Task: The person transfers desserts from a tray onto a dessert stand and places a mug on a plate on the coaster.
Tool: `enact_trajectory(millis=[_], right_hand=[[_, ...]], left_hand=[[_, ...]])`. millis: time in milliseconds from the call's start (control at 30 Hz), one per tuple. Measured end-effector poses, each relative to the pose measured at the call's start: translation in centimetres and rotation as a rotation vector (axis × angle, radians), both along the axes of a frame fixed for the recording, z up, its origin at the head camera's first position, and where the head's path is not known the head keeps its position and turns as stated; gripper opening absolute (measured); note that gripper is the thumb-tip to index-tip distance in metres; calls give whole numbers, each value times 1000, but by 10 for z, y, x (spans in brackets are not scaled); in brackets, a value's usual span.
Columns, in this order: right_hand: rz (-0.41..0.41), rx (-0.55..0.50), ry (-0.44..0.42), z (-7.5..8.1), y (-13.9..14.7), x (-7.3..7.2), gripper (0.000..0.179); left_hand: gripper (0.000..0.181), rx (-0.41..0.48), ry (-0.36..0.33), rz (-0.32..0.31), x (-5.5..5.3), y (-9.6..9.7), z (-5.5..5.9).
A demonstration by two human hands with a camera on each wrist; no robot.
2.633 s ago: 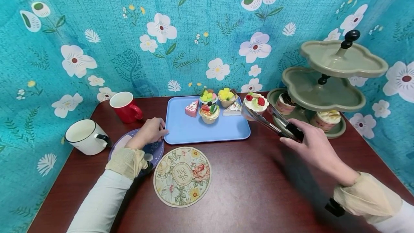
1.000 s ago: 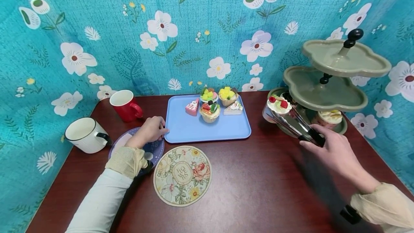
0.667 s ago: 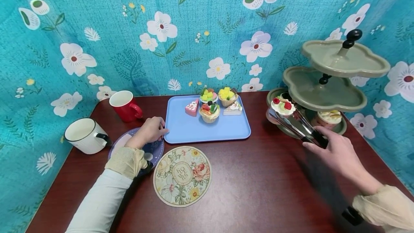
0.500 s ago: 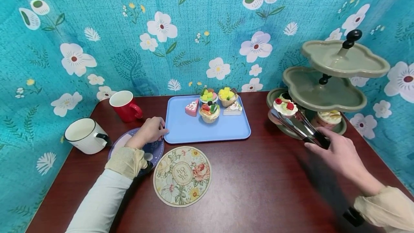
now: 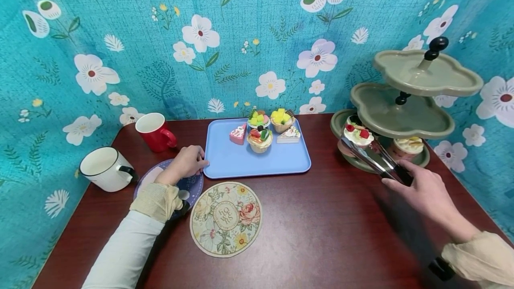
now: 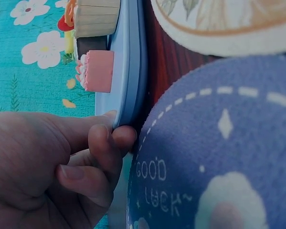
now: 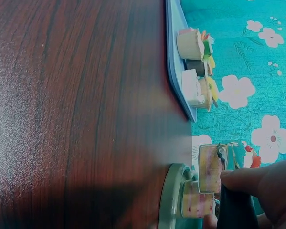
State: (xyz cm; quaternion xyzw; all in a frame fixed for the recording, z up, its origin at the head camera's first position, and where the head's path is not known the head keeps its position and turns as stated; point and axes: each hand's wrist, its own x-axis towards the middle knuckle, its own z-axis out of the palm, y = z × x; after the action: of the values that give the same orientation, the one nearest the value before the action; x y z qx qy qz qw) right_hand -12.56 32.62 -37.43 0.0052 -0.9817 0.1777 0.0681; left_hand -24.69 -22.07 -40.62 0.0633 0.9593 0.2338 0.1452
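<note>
My right hand grips black-handled metal tongs, whose arms hold a clear dessert cup topped with cream and red berries. This cup is at the left of the green three-tier stand, over its bottom tier. In the right wrist view the held dessert cup appears slightly higher than another dessert cup on that tier. With thumb and finger, my left hand pinches the left edge of the blue tray; the left wrist view shows the thumb on the rim.
Several small cakes, including a fruit cupcake and a pink cake slice, sit on the tray. A cream-topped cup stands on the bottom tier. A red mug, a white mug, a purple mat and a floral mat lie leftward.
My right hand has carried the berry-topped cup in the tongs rightward, from beside the tray to over the stand's bottom tier. My left hand has stayed at the tray's edge.
</note>
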Motion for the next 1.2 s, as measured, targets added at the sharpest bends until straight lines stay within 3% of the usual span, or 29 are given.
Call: enact_trajectory(millis=[467,1200], right_hand=[[-42,5,-52,-7,14,0,70],[-58,13,-64,-12,24,-2,68]], left_hand=[[17,2,0,-2,1,1,1],[16,0,8,-4,0,-1,-2]])
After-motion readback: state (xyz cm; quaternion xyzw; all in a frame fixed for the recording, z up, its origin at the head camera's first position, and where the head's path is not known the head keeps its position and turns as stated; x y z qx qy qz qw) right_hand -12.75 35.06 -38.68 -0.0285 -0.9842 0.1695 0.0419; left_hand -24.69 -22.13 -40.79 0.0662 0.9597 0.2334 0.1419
